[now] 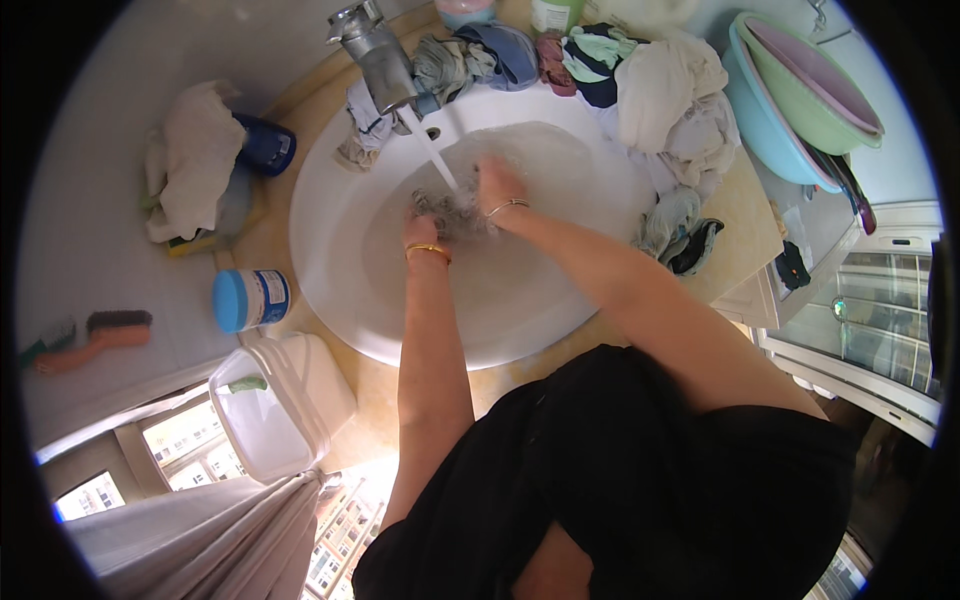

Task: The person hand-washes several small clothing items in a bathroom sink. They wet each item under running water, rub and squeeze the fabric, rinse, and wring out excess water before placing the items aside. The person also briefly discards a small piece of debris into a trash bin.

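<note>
A white oval washbasin [337,300] lies before me, holding cloudy water. From the metal faucet [390,82] a stream of water [431,146] falls between my hands. My left hand [421,226], with a gold-coloured bracelet at the wrist, grips a wet grey cloth [444,210] at the water's surface. On the other side of the stream is my right hand [501,186], with a thin silver-coloured bangle at the wrist. It is blurred and its fingers are hidden, so whether it holds part of the cloth is unclear.
Bunched garments [442,67] line the back rim; a pale cloth heap [667,97] and another garment [671,232] sit at the right. Stacked plastic basins [810,90] lean beyond. Leftward are a blue-lidded tub [247,300], a white plastic container [300,390] and a scrubbing brush [120,330].
</note>
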The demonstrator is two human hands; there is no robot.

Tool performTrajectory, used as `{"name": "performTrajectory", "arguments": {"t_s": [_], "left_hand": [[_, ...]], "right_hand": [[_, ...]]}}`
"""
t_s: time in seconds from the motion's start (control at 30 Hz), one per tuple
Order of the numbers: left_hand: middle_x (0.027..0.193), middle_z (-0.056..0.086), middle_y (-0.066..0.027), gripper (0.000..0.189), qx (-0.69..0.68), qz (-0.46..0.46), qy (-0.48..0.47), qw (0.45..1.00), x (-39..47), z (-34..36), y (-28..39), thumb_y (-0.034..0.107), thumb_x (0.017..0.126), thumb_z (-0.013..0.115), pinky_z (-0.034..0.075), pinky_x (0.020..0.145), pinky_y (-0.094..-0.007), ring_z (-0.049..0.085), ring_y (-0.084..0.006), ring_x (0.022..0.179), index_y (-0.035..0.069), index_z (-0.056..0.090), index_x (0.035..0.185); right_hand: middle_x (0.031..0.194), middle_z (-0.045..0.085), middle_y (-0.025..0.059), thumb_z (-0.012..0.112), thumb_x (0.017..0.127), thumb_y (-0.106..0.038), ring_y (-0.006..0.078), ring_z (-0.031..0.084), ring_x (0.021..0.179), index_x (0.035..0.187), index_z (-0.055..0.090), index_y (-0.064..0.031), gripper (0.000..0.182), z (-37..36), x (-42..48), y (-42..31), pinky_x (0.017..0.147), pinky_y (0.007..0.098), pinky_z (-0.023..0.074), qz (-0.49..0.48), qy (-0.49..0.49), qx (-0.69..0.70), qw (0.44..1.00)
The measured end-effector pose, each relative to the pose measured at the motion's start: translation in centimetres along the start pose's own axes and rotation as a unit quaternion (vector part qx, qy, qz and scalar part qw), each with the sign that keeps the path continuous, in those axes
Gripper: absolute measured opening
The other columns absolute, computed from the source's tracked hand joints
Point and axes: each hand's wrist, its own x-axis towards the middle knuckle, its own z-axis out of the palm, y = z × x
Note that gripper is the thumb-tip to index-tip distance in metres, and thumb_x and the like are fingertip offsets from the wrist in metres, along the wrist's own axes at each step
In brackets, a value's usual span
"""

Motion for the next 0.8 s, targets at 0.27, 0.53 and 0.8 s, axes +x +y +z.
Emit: {"name": "performTrajectory", "arguments": {"t_s": [0.27, 0.53, 0.8], "left_hand": [[0.109, 0.052, -0.008, 0.04, -0.247, -0.116, -0.269, 0.923, -7.1, 4.3, 4.2, 0.048, 0.093, 0.042, 0.046, 0.081, -0.0351, 0.048, -0.0239, 0.105, 0.011, 0.054, 0.104], [0.082, 0.05, -0.0001, 0.023, -0.244, 0.014, -0.331, 0.912, -6.1, 4.1, 3.4, 0.035, 0.092, 0.052, 0.043, 0.065, -0.0289, 0.048, -0.0136, 0.078, 0.014, 0.054, 0.081], [0.069, 0.048, 0.0034, 0.022, -0.163, 0.079, -0.188, 0.965, -5.1, 3.1, 5.2, 0.031, 0.089, 0.059, 0.043, 0.06, -0.0281, 0.048, -0.0122, 0.064, 0.013, 0.053, 0.078]], "right_hand": [[0.081, 0.052, 0.0043, 0.065, 0.077, -0.036, 0.0214, 0.056, 0.078, 0.07, 0.056, -0.0106, 0.028, -6.8, -8.9, -8.1, 0.063, 0.0359, 0.0472, -0.473, -0.026, 0.17, 0.864], [0.068, 0.046, -0.0003, 0.072, 0.067, -0.044, 0.017, 0.053, 0.062, 0.054, 0.05, -0.0127, 0.04, -7.7, -6.7, -9.1, 0.054, 0.0328, 0.0447, -0.552, 0.162, 0.138, 0.807], [0.076, 0.058, 0.0034, 0.064, 0.077, -0.03, 0.025, 0.058, 0.068, 0.064, 0.061, -0.011, 0.023, -7.0, 0.0, -3.4, 0.055, 0.0392, 0.0455, -0.26, 0.118, 0.118, 0.951]]}}
